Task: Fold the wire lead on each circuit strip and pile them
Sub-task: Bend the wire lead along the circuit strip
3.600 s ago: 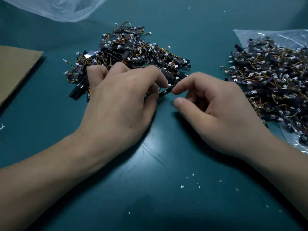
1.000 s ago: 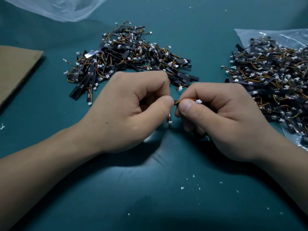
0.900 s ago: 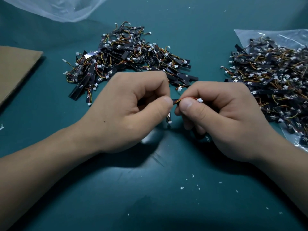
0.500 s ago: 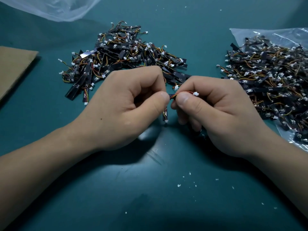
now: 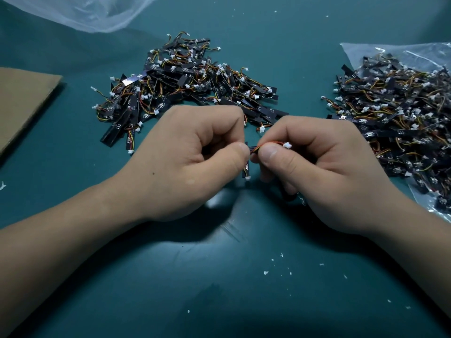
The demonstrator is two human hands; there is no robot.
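Head view: wire lead [image 5: 270, 143] between fingers [image 5: 271, 152]

The counter [image 5: 244, 301] is deep teal, speckled with white flecks [image 5: 265, 272]. Both piles of strips, left [image 5: 195, 86] and right [image 5: 395, 113], are black, threaded with orange, yellow and red wires and dotted with white plugs. At the centre, a black circuit strip [image 5: 246, 170] carries an orange-and-red wire lead [image 5: 271, 144] tipped with a white connector [image 5: 288, 145]. The cardboard [image 5: 22, 98] is plain brown; the plastic bags [image 5: 92, 11] are cloudy-clear.

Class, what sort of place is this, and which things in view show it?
Probably an electronics hand-assembly bench: a heap of circuit strips, a second heap on a plastic bag, and the left hand and right hand pinching one strip's wire lead.
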